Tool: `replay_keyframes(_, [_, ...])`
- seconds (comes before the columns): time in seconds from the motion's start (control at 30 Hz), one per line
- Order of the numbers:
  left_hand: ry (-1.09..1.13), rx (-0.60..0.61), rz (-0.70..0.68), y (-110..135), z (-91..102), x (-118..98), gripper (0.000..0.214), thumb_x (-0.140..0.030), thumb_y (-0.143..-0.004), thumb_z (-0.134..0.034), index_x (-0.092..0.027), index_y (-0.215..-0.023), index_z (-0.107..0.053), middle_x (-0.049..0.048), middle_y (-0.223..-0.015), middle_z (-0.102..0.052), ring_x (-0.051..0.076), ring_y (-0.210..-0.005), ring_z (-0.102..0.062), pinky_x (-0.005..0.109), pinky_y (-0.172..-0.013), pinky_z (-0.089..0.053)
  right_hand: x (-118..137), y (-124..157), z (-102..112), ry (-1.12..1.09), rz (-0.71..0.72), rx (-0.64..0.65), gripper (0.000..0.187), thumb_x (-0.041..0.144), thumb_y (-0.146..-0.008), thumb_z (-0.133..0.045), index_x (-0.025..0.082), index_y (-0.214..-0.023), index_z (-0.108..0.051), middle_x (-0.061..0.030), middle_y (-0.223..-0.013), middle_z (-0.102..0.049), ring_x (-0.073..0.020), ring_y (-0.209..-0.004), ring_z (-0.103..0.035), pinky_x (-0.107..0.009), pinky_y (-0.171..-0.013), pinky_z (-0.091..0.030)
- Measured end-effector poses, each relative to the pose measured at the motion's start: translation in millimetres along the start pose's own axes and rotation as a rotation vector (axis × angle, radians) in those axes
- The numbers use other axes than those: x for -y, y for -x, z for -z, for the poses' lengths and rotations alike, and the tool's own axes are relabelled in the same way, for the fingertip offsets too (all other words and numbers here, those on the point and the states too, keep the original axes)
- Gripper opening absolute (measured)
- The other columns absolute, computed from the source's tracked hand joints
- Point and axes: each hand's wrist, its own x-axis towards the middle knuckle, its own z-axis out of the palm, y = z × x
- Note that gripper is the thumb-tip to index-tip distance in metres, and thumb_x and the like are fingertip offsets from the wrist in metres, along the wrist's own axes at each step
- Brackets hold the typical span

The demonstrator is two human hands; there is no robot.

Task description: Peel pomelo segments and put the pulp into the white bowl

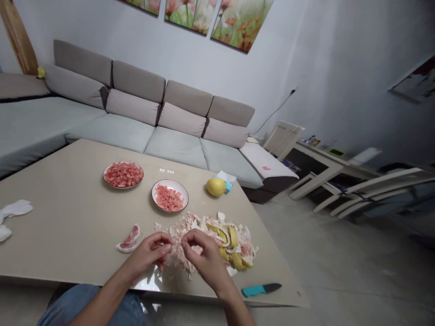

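Note:
My left hand (153, 251) is closed in a pinch above the table's near edge, with a reddish piece of pomelo flesh (162, 261) showing under its fingers. Close beside it, my right hand (203, 251) pinches with thumb and forefinger; whatever is between them is too small to make out. Under and behind both hands spreads a heap of pomelo membrane scraps (190, 222), with thick yellow rind (233, 237) on its right side. A pomelo segment (131, 240) with red flesh and white skin lies left of my left hand.
Two plates hold red pomelo pieces: a fuller plate (104, 178) and a less full plate (184, 190). A whole yellow fruit (215, 186) sits by a tissue pack (229, 181). A teal-handled knife (261, 290) lies near the front right edge. Crumpled white tissue (15, 209) is at left.

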Motion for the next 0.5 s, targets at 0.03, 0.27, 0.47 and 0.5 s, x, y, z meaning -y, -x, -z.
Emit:
replay_keyframes(0.03, [-0.014,0.010,0.003,-0.2,-0.6,1.6,0.032,-0.040,-0.078,-0.070,-0.016,-0.099,-0.066,-0.0016,-0.067,-0.052,0.010,-0.056,-0.048,0.021,-0.048,-0.044,-1.7,-0.7,-1.9,-0.025,-0.030,0.035,0.013,0.014,-0.083,-0.054,0.019,-0.073,-0.062,0.0000,-0.072,-0.062,-0.0135,-0.068,-0.058,-0.023,-0.064,-0.046])
replay_keyframes(0.27, [-0.102,-0.011,0.056,2.8,-2.3,-0.1,0.037,-0.044,-0.073,-0.073,-0.013,-0.092,-0.068,-0.0021,-0.061,-0.053,0.009,-0.050,-0.047,0.020,-0.045,-0.039,-10.8,-5.8,-12.1,-0.112,-0.140,0.086,0.012,0.017,-0.081,-0.057,0.016,-0.072,-0.064,-0.0005,-0.071,-0.063,-0.0132,-0.067,-0.058,-0.023,-0.063,-0.046])
replay_keyframes(0.47, [-0.139,-0.034,0.035,3.0,-2.2,-4.4,0.035,-0.045,-0.073,-0.072,-0.012,-0.085,-0.072,-0.0032,-0.053,-0.050,0.009,-0.047,-0.045,0.020,-0.046,-0.038,-9.3,-7.2,-13.6,-0.182,-0.165,0.102,0.012,0.019,-0.080,-0.056,0.017,-0.069,-0.062,0.0014,-0.065,-0.059,-0.0118,-0.061,-0.053,-0.021,-0.058,-0.043])
replay_keyframes(0.5, [-0.134,-0.036,0.038,3.0,-1.8,-4.4,0.034,-0.044,-0.073,-0.072,-0.012,-0.084,-0.072,-0.0030,-0.053,-0.050,0.009,-0.048,-0.046,0.020,-0.046,-0.039,-9.6,-6.7,-14.5,-0.182,-0.166,0.089,0.011,0.018,-0.078,-0.056,0.017,-0.068,-0.060,0.0019,-0.064,-0.057,-0.0115,-0.060,-0.052,-0.021,-0.057,-0.042])
